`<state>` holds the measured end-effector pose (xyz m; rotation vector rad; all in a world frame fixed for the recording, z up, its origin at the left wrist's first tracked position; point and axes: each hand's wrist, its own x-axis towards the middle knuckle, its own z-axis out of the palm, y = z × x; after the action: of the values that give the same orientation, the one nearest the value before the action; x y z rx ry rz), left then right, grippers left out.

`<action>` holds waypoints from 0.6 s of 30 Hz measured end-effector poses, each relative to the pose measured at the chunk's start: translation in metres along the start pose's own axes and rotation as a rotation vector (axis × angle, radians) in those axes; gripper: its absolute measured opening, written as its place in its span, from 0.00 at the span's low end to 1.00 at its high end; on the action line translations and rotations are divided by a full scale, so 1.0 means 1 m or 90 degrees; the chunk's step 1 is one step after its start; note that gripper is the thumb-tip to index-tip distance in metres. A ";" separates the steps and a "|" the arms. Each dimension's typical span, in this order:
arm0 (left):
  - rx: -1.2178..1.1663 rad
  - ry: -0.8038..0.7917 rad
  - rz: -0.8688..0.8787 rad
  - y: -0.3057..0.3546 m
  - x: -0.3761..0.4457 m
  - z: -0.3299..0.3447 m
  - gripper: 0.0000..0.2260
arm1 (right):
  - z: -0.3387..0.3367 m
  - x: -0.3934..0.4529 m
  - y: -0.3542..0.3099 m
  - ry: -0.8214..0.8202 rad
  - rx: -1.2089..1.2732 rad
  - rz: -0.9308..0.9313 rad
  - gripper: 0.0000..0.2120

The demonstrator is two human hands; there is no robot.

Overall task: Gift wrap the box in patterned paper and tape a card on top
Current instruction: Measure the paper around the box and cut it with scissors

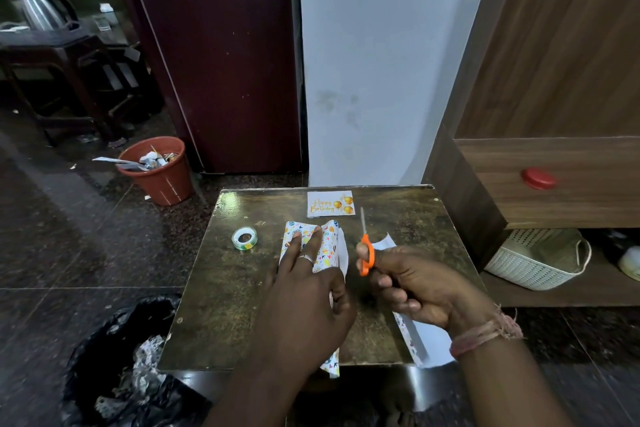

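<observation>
On the small dark table (214, 288) lies the box wrapped in white patterned paper (327, 246). My left hand (308, 284) rests flat on it, fingers straight and pressing the paper down. To its right, my right hand (415, 284) grips orange-handled scissors (366, 246), blades pointing away from me. A cut strip of patterned paper (415, 340) lies under my right wrist. The "Happy Birthday" card (330, 204) sits at the table's far edge. A roll of clear tape (245, 238) lies left of the box.
A black bin bag (114, 367) with paper scraps stands at the lower left. An orange waste bucket (157, 168) sits on the floor behind the table. A wooden cabinet (554, 177) and a white basket (536, 260) border the right side.
</observation>
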<state>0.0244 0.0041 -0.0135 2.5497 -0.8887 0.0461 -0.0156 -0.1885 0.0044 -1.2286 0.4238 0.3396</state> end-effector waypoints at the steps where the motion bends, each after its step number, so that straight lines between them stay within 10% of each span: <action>1: -0.010 0.015 -0.004 -0.001 0.003 0.001 0.09 | -0.002 0.000 -0.001 0.015 0.008 -0.030 0.15; 11: -0.307 0.223 -0.044 0.010 0.020 -0.017 0.04 | 0.009 -0.020 -0.023 0.096 -0.061 -0.216 0.10; 18: -0.750 0.060 -0.091 0.027 0.015 -0.050 0.12 | 0.046 -0.028 -0.034 0.070 -0.180 -0.247 0.10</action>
<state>0.0263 -0.0029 0.0444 1.4717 -0.4517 -0.3070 -0.0184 -0.1557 0.0589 -1.5764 0.2258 -0.0029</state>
